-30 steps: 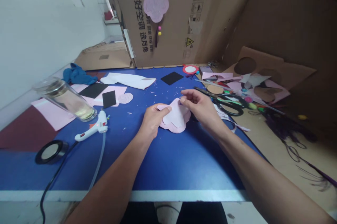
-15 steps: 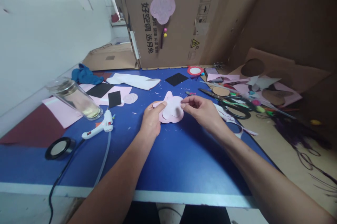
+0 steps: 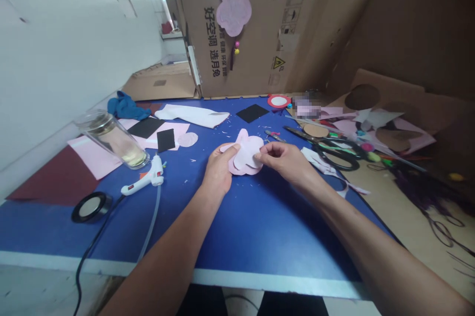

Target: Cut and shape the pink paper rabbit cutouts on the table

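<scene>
Over the middle of the blue table, my left hand (image 3: pixel 218 171) grips a pink flower-shaped cutout (image 3: pixel 242 169) with pointed ear-like tips, thumb on top and fingers underneath. A paler, smaller cutout (image 3: pixel 248 150) lies over it, pressed by that thumb. My right hand (image 3: pixel 284 158) pinches the right edge of the paler cutout between thumb and fingers. That edge stands a little off the pink layer, with a shadow beneath. A similar pink cutout (image 3: pixel 233 12) with beads below it hangs on the cardboard behind.
On the left are a white glue gun (image 3: pixel 146 180), a tape roll (image 3: pixel 91 207) and a glass bottle (image 3: pixel 113 140). Black squares (image 3: pixel 252 113) and a pale disc (image 3: pixel 187 139) lie farther back. At right are black-handled scissors (image 3: pixel 336 154) and paper scraps (image 3: pixel 415 133).
The view has shifted, so everything sits slightly farther right. My right hand has lifted the edge of the paler cutout more, and its shadowed gap shows wider. My left hand keeps its grip.
</scene>
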Demonstrator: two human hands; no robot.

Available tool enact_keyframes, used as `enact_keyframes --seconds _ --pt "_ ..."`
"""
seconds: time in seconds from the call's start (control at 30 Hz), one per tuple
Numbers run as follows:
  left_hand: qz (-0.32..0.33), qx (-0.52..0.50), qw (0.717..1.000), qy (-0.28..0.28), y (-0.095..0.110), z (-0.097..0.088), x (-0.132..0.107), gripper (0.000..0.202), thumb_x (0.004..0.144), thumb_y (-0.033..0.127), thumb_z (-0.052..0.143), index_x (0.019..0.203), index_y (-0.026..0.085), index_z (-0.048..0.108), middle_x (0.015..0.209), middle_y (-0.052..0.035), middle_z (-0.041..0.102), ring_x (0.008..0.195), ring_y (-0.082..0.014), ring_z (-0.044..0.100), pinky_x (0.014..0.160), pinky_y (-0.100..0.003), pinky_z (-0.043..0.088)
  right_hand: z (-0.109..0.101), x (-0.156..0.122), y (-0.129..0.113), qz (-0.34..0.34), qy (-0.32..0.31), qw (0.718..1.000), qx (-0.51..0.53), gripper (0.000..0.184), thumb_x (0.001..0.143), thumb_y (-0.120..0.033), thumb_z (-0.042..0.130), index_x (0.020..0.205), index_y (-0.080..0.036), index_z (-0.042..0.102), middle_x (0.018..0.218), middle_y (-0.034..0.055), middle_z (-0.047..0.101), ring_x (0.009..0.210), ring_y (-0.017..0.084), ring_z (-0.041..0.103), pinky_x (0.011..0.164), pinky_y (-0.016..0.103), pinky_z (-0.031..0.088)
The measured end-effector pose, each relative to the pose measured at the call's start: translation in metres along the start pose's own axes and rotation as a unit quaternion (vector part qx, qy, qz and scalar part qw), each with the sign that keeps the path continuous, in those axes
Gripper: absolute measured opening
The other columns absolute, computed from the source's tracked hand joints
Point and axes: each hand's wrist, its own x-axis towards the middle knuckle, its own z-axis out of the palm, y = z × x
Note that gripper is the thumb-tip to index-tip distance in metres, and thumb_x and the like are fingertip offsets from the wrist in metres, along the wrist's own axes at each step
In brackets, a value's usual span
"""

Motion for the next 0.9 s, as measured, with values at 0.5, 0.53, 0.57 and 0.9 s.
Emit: enact_keyframes --seconds 0.5,0.53,0.57,0.9 --pt "0.027 0.196 0.975 -0.099 -0.006 -0.001 -0.01 0.023 0.066 0.034 0.089 0.077 0.018 0.077 0.069 -0.0012 0.067 0.062 -0.0144 0.059 0.061 -0.027 0.044 -0.004 -0.006 -0.013 -0.051 -0.024 0.998 0.014 0.034 0.081 -0.05 0.076 0.094 -0.019 0.076 0.087 0.0046 0.074 0.074 0.018 0.06 0.065 0.029 0.048" --pt "0.03 0.205 0.973 -0.101 -0.006 -0.001 -0.01 0.023 0.066 0.034 0.089 0.077 0.018 0.077 0.069 -0.0013 0.067 0.062 -0.0144 0.058 0.061 -0.027 0.044 -0.004 -0.006 -0.013 -0.051 -0.027 0.998 0.015 0.033 0.081 -0.05 0.076 0.092 -0.019 0.075 0.085 0.0038 0.072 0.072 0.017 0.059 0.063 0.028 0.047" --pt "0.031 0.212 0.971 -0.103 -0.006 0.0 -0.01 0.023 0.066 0.035 0.088 0.076 0.018 0.077 0.069 -0.0014 0.067 0.062 -0.0144 0.058 0.06 -0.027 0.044 -0.004 -0.006 -0.012 -0.05 -0.029 0.998 0.015 0.032 0.082 -0.05 0.076 0.09 -0.019 0.075 0.082 0.0032 0.071 0.07 0.017 0.058 0.062 0.028 0.046" --pt "0.033 0.182 0.975 -0.121 -0.003 -0.002 -0.008 0.027 0.074 0.039 0.086 0.088 0.017 0.081 0.082 -0.0051 0.075 0.072 -0.0158 0.065 0.069 -0.028 0.05 -0.007 -0.005 -0.012 -0.022 -0.008 0.999 0.028 0.033 0.081 -0.051 0.077 0.082 -0.018 0.071 0.072 0.0009 0.066 0.061 0.015 0.054 0.056 0.027 0.043"
